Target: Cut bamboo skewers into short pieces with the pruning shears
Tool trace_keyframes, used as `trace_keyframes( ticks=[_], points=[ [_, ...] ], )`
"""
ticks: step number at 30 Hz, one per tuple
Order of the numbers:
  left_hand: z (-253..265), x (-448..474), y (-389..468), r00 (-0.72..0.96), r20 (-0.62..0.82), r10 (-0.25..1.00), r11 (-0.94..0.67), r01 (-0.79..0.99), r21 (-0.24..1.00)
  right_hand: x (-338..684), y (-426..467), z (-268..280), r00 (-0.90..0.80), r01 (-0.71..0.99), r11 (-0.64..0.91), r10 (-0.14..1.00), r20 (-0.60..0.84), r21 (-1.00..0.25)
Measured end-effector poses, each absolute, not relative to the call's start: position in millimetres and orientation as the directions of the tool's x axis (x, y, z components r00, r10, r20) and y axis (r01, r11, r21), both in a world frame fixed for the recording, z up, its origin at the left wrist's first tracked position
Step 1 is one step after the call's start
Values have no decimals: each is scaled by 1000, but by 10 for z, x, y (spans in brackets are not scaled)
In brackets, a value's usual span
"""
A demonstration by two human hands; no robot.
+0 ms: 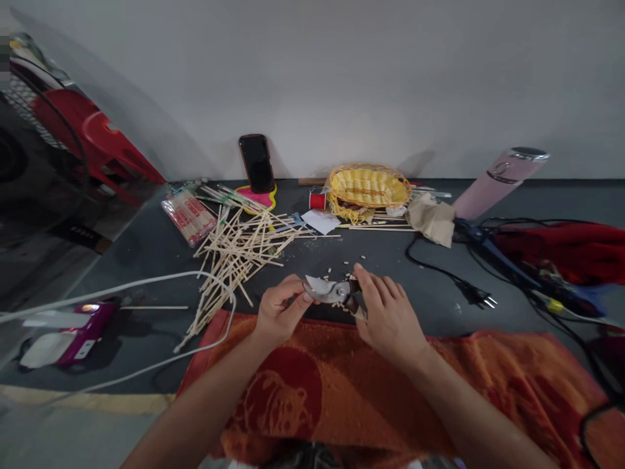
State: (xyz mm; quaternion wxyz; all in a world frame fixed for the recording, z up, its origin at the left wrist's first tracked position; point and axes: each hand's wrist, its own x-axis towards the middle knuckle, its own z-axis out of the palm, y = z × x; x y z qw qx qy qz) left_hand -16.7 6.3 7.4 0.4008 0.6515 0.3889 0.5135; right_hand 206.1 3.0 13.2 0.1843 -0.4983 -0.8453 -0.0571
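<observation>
My right hand is wrapped round the dark handles of a pair of pruning shears, whose blades point left and stand apart. Close to the blade tips, my left hand is closed in a pinch; whatever sits between its fingers is too small to make out. Short cut stick pieces lie scattered on the dark table around and behind the shears. A loose heap of thin wooden sticks spreads behind and to the left of my left hand. Beneath both wrists lies an orange-red towel.
Along the wall stand a phone, a red thread spool, a yellow woven basket and a pink bottle. A black plug with cords lies right. A white cable loops past a purple device at left.
</observation>
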Motion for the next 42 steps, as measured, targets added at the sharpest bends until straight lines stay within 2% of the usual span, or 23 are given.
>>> trace_keyframes(
  ticks=[5, 16, 26, 33, 42],
  points=[
    [32, -152, 52, 180, 361, 915, -379, 78, 922, 2065, 27, 85, -429, 885, 464, 837, 339, -26],
    [41, -146, 42, 156, 327, 932, -340, 64, 938, 2046, 10, 52, -405, 894, 446, 844, 351, -43],
    [45, -177, 87, 128, 318, 939, -330, 82, 940, 2096, 87, 130, -317, 911, 378, 898, 305, -166],
    [115, -178, 91, 156, 334, 929, -360, 186, 914, 2119, 71, 141, -413, 884, 457, 863, 292, -102],
    [95, -174, 67, 174, 362, 916, -390, 171, 905, 2088, 34, 131, -399, 893, 447, 843, 360, -58]
  ],
)
